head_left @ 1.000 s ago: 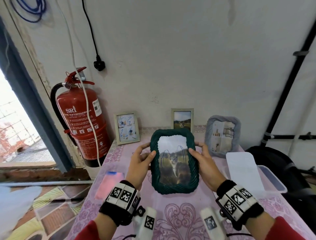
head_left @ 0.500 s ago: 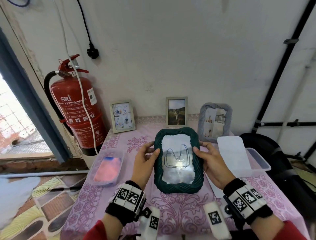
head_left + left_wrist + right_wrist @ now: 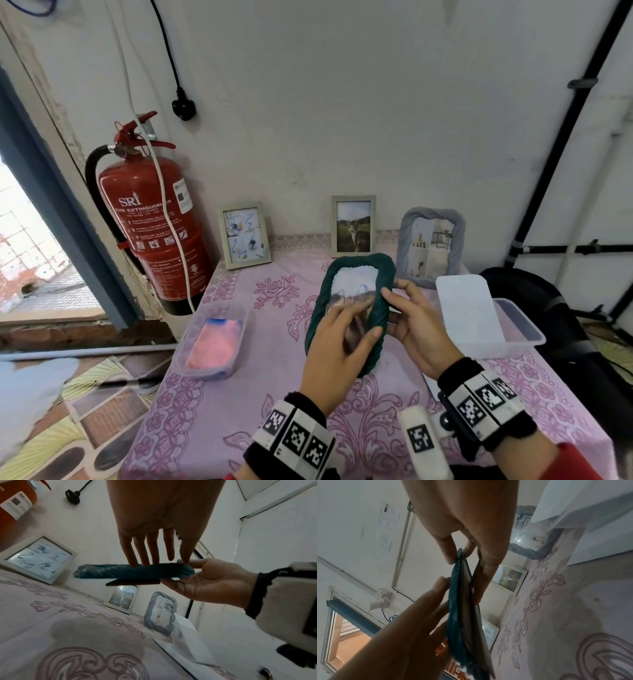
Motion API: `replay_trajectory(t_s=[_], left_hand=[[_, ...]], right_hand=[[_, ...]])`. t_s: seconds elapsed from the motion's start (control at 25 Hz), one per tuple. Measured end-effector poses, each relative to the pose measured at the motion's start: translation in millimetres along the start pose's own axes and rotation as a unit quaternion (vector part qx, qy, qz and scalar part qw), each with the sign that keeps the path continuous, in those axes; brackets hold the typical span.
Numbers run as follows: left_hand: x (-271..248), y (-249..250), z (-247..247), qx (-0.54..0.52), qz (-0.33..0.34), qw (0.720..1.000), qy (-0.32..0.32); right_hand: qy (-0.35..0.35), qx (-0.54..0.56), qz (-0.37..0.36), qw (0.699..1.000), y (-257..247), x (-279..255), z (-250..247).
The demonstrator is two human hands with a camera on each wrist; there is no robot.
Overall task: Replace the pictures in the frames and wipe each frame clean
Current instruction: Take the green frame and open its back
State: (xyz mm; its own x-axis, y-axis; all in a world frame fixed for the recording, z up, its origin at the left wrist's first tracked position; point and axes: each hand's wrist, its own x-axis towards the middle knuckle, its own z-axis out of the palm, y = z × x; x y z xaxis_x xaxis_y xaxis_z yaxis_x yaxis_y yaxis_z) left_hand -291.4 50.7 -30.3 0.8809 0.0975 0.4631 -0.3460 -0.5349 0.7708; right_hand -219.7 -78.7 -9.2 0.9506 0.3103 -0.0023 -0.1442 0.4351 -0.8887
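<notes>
The right hand point(image 3: 416, 329) pinches the right edge of the green frame point(image 3: 378, 308), thumb on the front and fingers behind, holding it tilted above the middle of the bench point(image 3: 239, 394), while the left hand point(image 3: 337, 346) lies flat and straight-fingered across its glass. This looks like the handling step before the picture swap; next the frame probably needs turning over to reach its backing. Three more frames point(image 3: 352, 224) stand along the bench's far edge against the white wall, a fire extinguisher point(image 3: 150, 219) beside the left corner.
</notes>
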Motion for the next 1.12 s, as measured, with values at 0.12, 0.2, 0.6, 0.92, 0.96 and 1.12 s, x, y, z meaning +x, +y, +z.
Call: replay_trajectory(t_s=[0.12,0.2,0.6,0.92,0.96,1.12], left_hand=[[1.4,2.6,2.9,-0.060,-0.027,0.998,0.016],[2.5,1.6,2.8,-0.136,-0.048,0.989,0.025],[8.7,-20.1,-14.2,-0.317,-0.108,0.937,0.095],[0.0,-52.9,-15.4,-0.386,-0.204,0.891,0.122],[-0.7,-58.4,-16.1,-0.371,-0.215,0.896,0.120],[-5.5,-81.0,-22.3,-0.277,-0.256,0.921,0.096]], right_hand=[[-0.020,0.010,-0.001,1.000,-0.5,-0.3,2.3],[-0.017,0.006,0.000,1.000,1.1,0.4,2.1],[0.071,-0.226,-0.037,0.971,24.6,3.3,-14.8],[0.049,-0.229,0.040,0.971,47.5,3.5,-37.6],[0.044,-0.238,0.037,0.970,49.1,3.1,-40.2],[0.041,-0.249,0.045,0.967,56.3,3.2,-50.9]])
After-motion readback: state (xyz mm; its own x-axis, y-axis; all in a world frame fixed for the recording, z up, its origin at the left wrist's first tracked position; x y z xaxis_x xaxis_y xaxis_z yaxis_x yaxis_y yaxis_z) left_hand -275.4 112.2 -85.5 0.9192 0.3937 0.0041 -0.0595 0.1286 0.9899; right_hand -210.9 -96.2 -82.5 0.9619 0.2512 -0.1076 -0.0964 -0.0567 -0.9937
